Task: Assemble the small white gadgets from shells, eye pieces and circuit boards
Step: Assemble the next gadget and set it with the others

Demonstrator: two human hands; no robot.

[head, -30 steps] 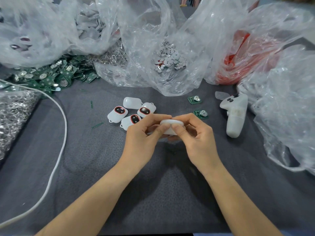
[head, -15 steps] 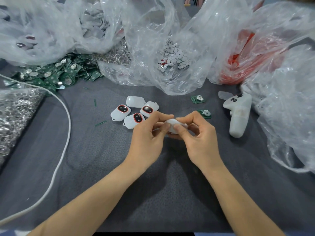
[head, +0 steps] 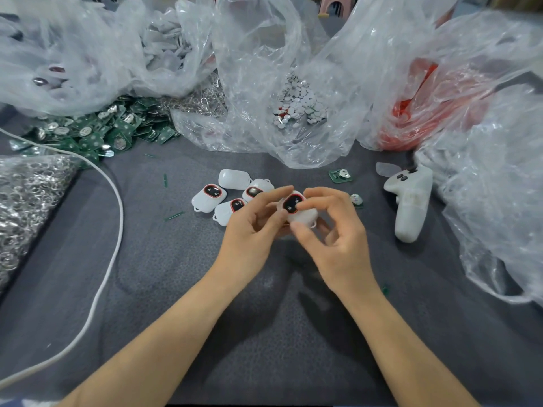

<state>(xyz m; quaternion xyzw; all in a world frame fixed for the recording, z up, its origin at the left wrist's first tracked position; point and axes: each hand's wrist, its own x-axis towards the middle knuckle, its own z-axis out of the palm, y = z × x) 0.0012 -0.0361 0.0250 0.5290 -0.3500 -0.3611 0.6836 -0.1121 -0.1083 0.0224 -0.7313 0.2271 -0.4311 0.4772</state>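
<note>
Above the grey cloth-covered bench [head: 152,274], the left hand [head: 249,230] and right hand [head: 338,242] together grip a small white plastic gadget with a red-rimmed dark eye piece [head: 295,207], fingers [head: 316,201] curled around its shell. Four more white gadgets [head: 209,198] lie on the bench just beyond the left hand.

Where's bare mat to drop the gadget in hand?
Bare grey mat between white cable and left forearm; also near side, right of the right forearm. Crowded farther back: finished gadgets, loose circuit boards, white controller, plastic bags.
</note>
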